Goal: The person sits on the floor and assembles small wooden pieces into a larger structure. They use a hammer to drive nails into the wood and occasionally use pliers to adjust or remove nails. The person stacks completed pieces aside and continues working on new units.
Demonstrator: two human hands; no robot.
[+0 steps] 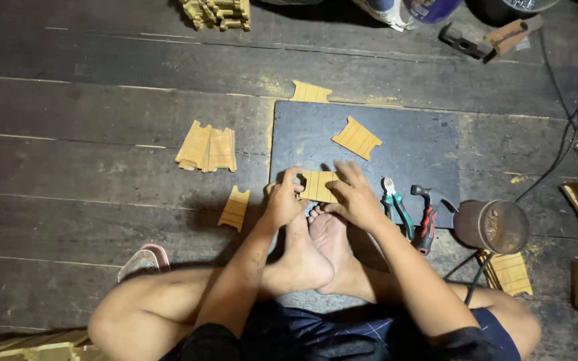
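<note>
I sit cross-legged on a dark plank floor. Both hands hold one flat, notched wooden piece [318, 186] over the near edge of a dark board [403, 150]. My left hand [282, 200] grips its left end and my right hand [354, 197] grips its right end, just above my bare feet. Another notched wooden piece [356, 138] lies on the board beyond my hands.
Green-handled pliers [396, 207] and a red-and-black hammer [426, 217] lie right of my right hand, beside a rusty tin [493, 226]. More wooden pieces lie to the left [207, 148], [235, 208], behind the board [310, 91] and at the right [511, 273]. Cables run at the far right.
</note>
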